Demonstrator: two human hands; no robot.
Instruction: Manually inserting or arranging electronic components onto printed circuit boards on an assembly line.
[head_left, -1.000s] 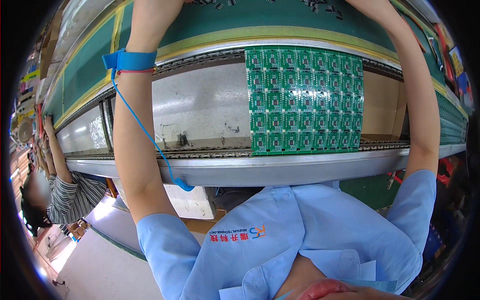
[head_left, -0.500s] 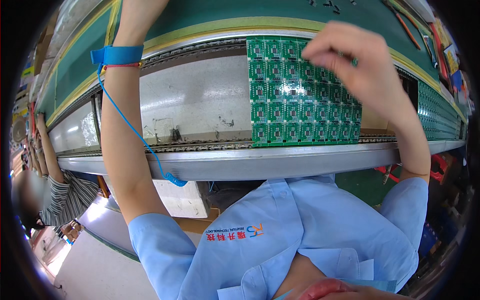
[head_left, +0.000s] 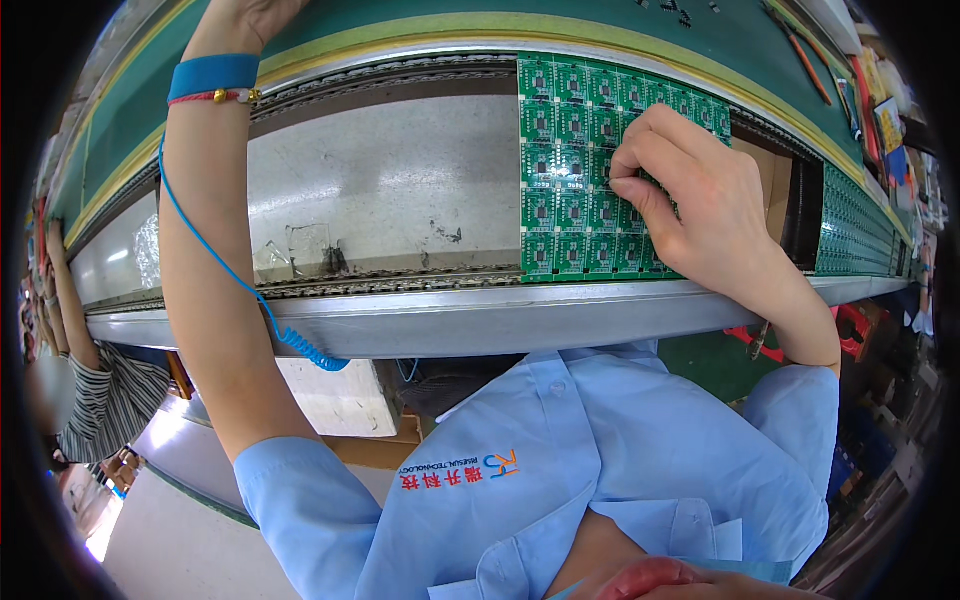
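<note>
A green panel of several small identical circuit boards (head_left: 556, 130) lies across the two chain rails of a conveyor. Over its right part is my right hand (head_left: 690, 195), thumb and forefinger pinched together just at the boards. Whatever is between those fingertips is too small or hidden to make out. My left hand (head_left: 262, 14) reaches to the far left over the green bench mat, its fingers cut off by the upper edge. Around the left wrist sits a blue strap (head_left: 214, 73) with a coiled blue cord (head_left: 310, 350).
Several small black parts (head_left: 680, 14) lie on the green mat (head_left: 480, 8) at the far side. An orange-handled tool (head_left: 810, 68) rests at the far right. Another board panel (head_left: 858, 225) is further right on the conveyor. At far left, a co-worker's striped sleeve (head_left: 125, 395) shows.
My right hand has come down and nearer me, from above the panel's far edge to its middle. The view has shifted a little; my left hand stays at the far left.
</note>
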